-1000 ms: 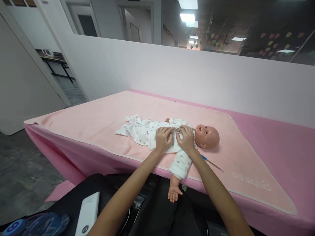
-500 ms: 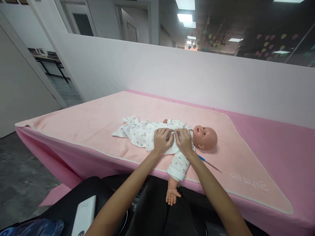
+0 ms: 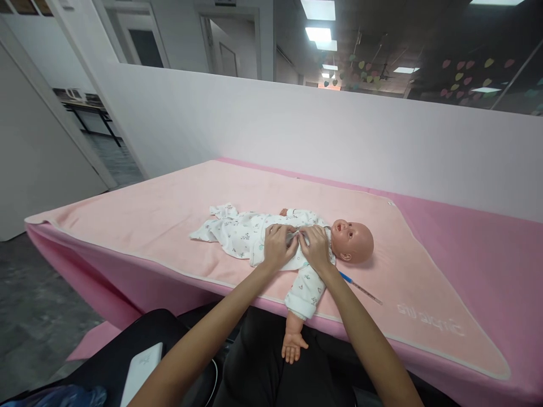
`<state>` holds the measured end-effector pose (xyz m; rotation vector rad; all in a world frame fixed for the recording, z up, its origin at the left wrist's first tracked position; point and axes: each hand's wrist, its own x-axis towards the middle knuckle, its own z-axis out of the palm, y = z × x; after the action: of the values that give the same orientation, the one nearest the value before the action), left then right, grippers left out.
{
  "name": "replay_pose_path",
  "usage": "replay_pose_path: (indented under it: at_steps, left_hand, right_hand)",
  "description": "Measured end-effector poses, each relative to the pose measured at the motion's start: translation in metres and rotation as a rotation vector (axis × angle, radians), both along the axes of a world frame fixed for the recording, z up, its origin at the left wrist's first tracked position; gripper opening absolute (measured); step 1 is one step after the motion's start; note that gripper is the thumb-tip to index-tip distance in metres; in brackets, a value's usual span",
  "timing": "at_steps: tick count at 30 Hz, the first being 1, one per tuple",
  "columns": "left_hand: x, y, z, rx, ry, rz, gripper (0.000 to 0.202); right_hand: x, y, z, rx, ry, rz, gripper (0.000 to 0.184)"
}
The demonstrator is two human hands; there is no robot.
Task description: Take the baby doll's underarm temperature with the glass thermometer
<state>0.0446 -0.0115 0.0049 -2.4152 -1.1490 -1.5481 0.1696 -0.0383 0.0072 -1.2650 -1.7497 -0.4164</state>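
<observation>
A baby doll (image 3: 353, 242) lies on its back, head to the right, dressed in a white printed top (image 3: 306, 291) and matching trousers (image 3: 235, 234). Over its chest, my left hand (image 3: 278, 246) pinches the top's front fabric with bent fingers. Close beside it, my right hand (image 3: 314, 246) pinches the same front edge nearer the doll's neck. The fingertips of both hands almost meet, and they hide whatever fastening lies between them. The doll's near arm (image 3: 294, 339) hangs over the table edge toward my lap.
Under the doll is a peach blanket (image 3: 161, 198) on a pink-covered table (image 3: 500, 254). A blue-ended thin stick (image 3: 360, 289), perhaps a pen or thermometer, lies near the doll's head. A white box-like object (image 3: 142, 367) rests on a black seat at lower left. A white partition (image 3: 339, 135) stands behind.
Both hands stay at the doll's chest, with small finger movements on the top's front. The doll's hanging arm has shifted slightly left and down. The view has tilted a little.
</observation>
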Motion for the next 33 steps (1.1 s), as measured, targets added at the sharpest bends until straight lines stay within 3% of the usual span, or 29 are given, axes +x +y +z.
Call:
replay_pose_path:
  at_steps: [12,20,33]
  left_hand:
    - [0.001,0.0009,-0.0037,0.013,-0.012,0.019,0.008]
    - [0.0009,0.0024,-0.0004,-0.165,-0.068,-0.04,0.011]
    - [0.0007,0.001,0.004,-0.244,-0.192,-0.119,0.014]
  right_hand:
    - [-0.0026,0.0007,0.0,-0.039,0.087,0.035,0.012]
    - [-0.0007,0.0027,-0.0019,-0.047,0.061,0.017,0.013]
    - [0.001,0.0018,-0.0019,-0.053,0.032,0.002,0.017]
